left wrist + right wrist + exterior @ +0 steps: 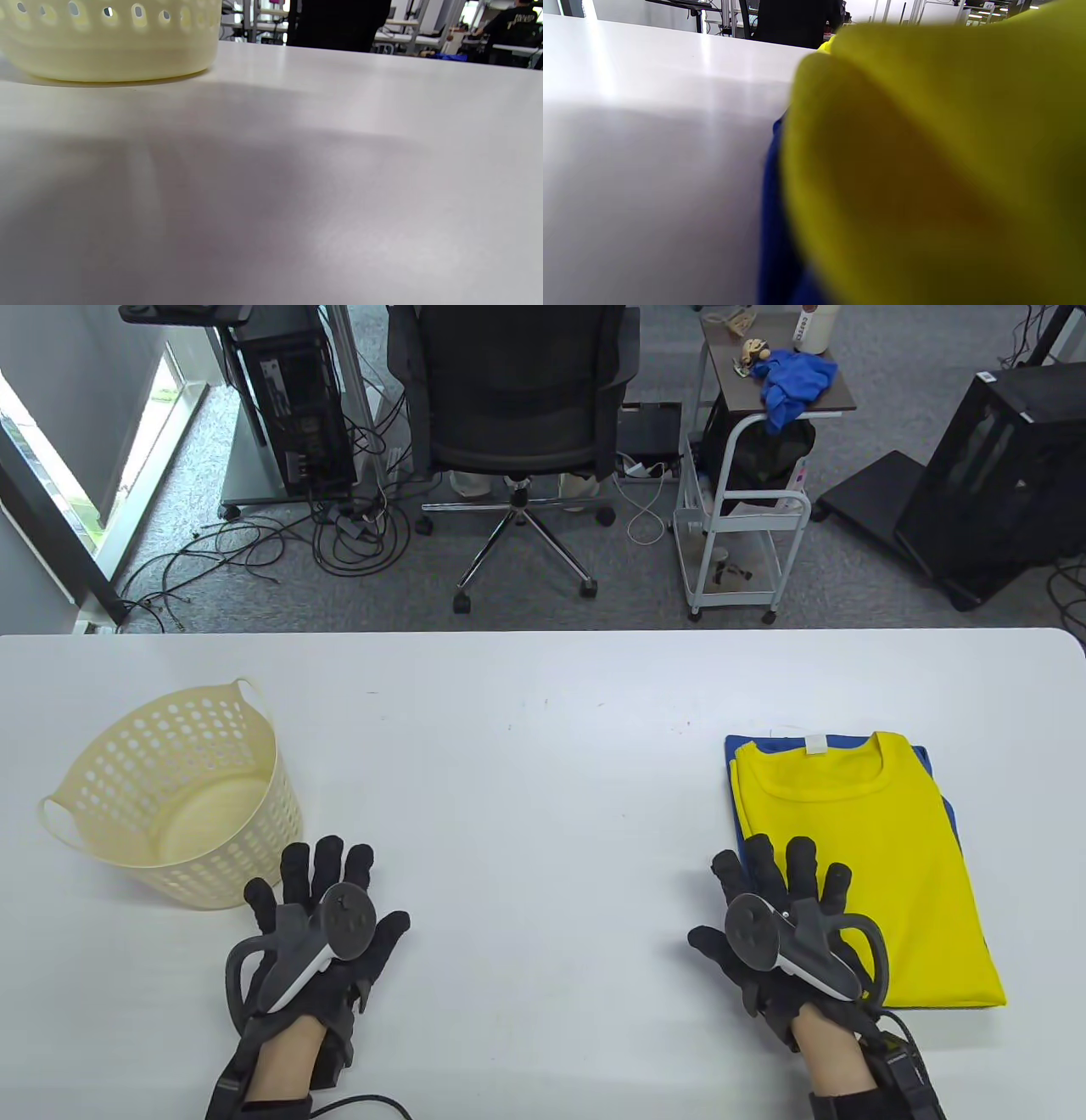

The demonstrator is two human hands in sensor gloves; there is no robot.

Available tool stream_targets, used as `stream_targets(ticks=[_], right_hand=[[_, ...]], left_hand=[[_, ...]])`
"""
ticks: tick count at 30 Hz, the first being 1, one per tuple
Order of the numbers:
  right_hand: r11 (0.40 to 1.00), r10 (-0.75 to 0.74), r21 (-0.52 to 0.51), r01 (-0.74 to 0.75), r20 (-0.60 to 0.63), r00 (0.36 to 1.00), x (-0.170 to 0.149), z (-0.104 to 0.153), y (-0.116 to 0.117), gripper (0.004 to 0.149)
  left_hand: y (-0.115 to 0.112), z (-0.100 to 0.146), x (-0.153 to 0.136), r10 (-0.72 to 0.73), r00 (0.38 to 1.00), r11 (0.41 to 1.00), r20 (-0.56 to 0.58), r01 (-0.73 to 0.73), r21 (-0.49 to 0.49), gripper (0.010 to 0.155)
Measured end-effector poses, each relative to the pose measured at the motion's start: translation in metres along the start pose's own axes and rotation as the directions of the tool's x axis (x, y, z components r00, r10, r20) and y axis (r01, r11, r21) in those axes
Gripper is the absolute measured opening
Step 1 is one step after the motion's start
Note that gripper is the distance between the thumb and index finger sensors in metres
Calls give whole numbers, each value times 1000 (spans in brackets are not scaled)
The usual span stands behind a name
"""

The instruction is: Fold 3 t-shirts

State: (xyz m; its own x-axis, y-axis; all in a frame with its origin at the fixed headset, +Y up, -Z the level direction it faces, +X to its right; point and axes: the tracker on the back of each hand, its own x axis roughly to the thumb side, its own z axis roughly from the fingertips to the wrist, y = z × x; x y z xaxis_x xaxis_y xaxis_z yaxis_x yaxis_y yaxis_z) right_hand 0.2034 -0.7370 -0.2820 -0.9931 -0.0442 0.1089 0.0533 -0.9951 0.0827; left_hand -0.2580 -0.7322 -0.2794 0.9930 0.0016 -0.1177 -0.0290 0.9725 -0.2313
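Folded yellow t-shirt (865, 865) under right fingers (802, 861)

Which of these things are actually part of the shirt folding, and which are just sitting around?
Part of the job:
yellow t-shirt
blue t-shirt beneath it
right hand, resting on the stack's edge
left hand

Just there:
cream basket
office chair
cart

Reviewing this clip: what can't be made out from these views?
- How many shirts lie under the yellow t-shirt: table view shows only blue edges.
- Right hand: whether it presses the shirt; the tracker covers it.
- Right wrist view: the shirt is blurred.
- Neither wrist view shows fingers.
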Motion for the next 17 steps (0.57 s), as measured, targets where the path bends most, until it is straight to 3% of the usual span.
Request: stream_targets(ticks=[5,17], right_hand=[[1000,7,-1,-7,10,1000,2,3,-1,87],[1000,8,30,-8,7,1000,1,3,-1,86]], left_hand=[[-5,-7,-1,-32,999,997,-25,31,-70,92],[-7,-7,2,-76,997,995,-31,74,-71,93]])
